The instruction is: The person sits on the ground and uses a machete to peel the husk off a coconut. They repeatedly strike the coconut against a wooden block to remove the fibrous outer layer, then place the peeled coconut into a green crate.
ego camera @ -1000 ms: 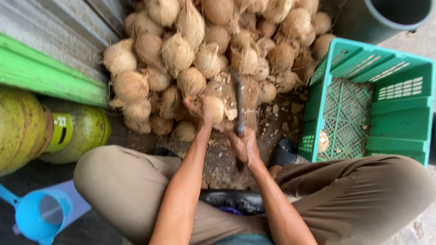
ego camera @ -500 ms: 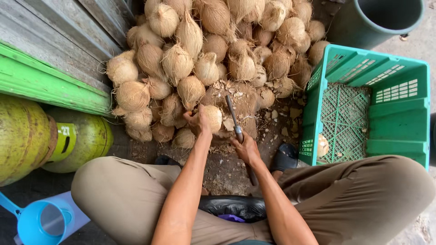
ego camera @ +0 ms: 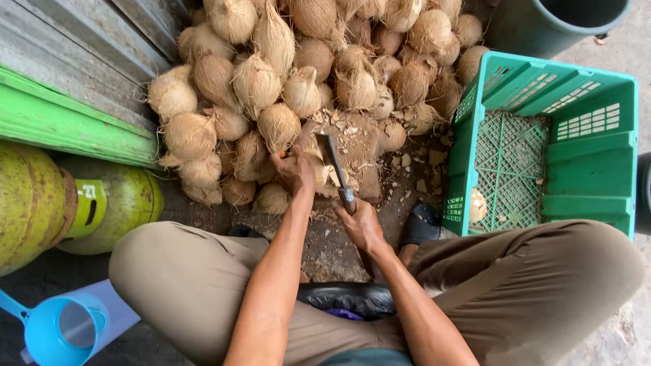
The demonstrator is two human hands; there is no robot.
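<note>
Since half a second ago, blade has come down: cleaver (ego camera: 333, 161) now lies low against the husked coconut (ego camera: 313, 169), no longer raised above it. Coconut sits on the wooden chopping block (ego camera: 363, 152), pinned under my left hand (ego camera: 293, 168), fingers wrapped closed over its near side. My right hand (ego camera: 361, 224) is clenched tight on the cleaver's handle, just behind the nut.

To do it well, I judge: keep left fingers curled back from the edge, turn the nut between cuts, strike shallow so chips peel off, not the shell.

Beyond my left hand, pile of husked coconuts (ego camera: 271, 81). Right of my right hand, green plastic crate (ego camera: 590, 183) with one peeled nut (ego camera: 478, 205) inside. Husk chips scattered around the block. Left of my knee, a yellow-green gas cylinder (ego camera: 74, 203) and a blue scoop (ego camera: 61, 329).
</note>
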